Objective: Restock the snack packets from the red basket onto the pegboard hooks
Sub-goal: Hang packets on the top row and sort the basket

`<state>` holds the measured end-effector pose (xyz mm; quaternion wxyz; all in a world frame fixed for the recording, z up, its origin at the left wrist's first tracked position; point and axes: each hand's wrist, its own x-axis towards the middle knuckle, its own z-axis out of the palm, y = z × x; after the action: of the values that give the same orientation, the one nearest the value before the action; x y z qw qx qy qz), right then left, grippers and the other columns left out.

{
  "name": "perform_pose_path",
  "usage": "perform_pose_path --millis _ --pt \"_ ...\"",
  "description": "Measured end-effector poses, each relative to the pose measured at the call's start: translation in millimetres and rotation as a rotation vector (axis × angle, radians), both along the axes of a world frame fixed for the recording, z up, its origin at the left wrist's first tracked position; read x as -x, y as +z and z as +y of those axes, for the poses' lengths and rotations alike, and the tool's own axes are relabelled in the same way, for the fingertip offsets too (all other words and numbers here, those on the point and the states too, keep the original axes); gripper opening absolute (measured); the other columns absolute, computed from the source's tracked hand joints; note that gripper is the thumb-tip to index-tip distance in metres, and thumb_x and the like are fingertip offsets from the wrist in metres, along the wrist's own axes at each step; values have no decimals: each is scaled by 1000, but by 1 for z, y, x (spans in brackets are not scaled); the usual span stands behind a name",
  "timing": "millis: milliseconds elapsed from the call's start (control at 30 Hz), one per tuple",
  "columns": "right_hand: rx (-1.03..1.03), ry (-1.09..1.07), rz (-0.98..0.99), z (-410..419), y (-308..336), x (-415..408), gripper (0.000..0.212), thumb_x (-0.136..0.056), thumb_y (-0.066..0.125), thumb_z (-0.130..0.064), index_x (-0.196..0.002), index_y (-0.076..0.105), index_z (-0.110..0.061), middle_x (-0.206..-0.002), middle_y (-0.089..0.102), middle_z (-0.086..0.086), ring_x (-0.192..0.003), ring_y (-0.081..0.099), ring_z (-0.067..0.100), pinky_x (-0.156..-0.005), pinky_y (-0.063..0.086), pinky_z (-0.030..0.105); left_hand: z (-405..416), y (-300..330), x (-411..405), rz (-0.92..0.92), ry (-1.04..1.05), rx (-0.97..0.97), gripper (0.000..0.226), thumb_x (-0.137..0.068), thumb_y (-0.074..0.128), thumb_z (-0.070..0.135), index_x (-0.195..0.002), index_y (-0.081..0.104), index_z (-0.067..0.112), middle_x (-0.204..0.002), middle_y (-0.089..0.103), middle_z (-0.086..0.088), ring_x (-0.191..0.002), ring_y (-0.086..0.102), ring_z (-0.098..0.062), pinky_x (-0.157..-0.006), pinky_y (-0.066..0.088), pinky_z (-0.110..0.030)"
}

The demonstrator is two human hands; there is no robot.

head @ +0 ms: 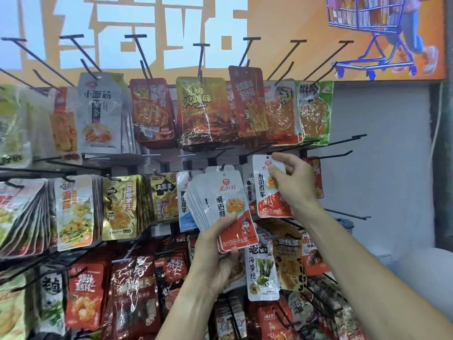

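My right hand [294, 185] pinches one white-and-red snack packet [270, 190] right of centre, its hole near a bare pegboard hook [333, 155]. My left hand [215, 251] clamps a fanned stack of the same packets [220, 204] at centre. I see hanging snacks all around.

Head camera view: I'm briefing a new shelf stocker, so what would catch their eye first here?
Centre frame, the left hand grips a fanned stack of white-and-red packets, while the right hand pinches a single matching packet raised beside a black peg hook. Around them, the pegboard rack is crowded with shiny snack packets, and bare hooks jut out along the top row.
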<state>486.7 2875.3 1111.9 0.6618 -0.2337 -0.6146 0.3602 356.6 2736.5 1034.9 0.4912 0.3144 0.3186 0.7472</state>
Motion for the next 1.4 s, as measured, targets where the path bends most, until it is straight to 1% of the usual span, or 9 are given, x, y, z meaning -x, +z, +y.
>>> perform_pose_path --millis 167,300,467,567,667,867,1200,1300,1400 --pt "-67 -113 -84 -1 5 -1 35 -93 77 -18 -127 72 -20 -122 73 -3 -116 68 18 -100 58 47 -1 0 1 17 8 5 20 -71 86 20 -79 82 3 -93 72 -21 -68 64 -24 -33 46 -18" --pt "-50 -208 -140 5 7 6 36 -93 77 -17 -129 72 -17 -127 72 -1 -118 66 18 -103 55 41 -2 1 2 28 17 -3 35 -71 86 19 -97 73 -1 -91 73 -20 -63 66 -22 -33 46 -17" --pt "-4 -290 -361 15 8 28 34 -95 72 -26 -129 70 -20 -129 70 5 -114 65 25 -90 50 34 1 3 -1 47 0 -3 56 -64 90 20 -112 72 -4 -102 74 -26 -66 69 -21 -34 46 -16" --pt "-21 -296 -250 -2 -3 19 37 -97 67 -47 -126 71 -24 -124 69 2 -110 65 20 -89 51 35 2 1 -2 46 3 1 64 -67 89 18 -123 69 -6 -98 74 -22 -61 71 -20 -33 46 -17" --pt "16 -58 -39 -37 -24 9 56 -78 77 -69 -115 68 -27 -104 72 -6 -95 71 10 -80 57 32 6 1 -3 40 8 6 70 -68 89 17 -131 66 -6 -97 74 -20 -59 71 -19 -33 46 -17" --pt "171 203 106 -44 -29 8 56 -77 91 -23 -121 58 -14 -93 78 5 -81 78 20 -67 62 34 5 7 -18 19 -28 17 63 -62 91 24 -117 72 -3 -90 75 -16 -62 72 -18 -37 51 -19" --pt "54 -82 90 -5 -4 3 23 -90 81 -19 -110 74 -29 -104 75 0 -95 74 21 -83 64 48 -1 12 -18 -40 -60 7 30 -87 77 16 -111 69 0 -108 77 -27 -98 77 -36 -48 60 -22" --pt "30 -107 33 -1 1 1 29 -91 80 -19 -120 76 -23 -107 73 0 -95 72 20 -80 64 39 -4 9 -15 -13 -52 -3 35 -85 77 16 -114 68 -2 -108 76 -30 -102 77 -38 -49 59 -23" --pt "-3 -153 -20 0 6 -3 32 -93 78 -19 -125 75 -20 -105 71 -7 -86 67 3 -64 50 13 -6 8 -13 20 -41 -23 38 -84 78 16 -116 68 -3 -107 76 -30 -100 78 -37 -48 60 -23"
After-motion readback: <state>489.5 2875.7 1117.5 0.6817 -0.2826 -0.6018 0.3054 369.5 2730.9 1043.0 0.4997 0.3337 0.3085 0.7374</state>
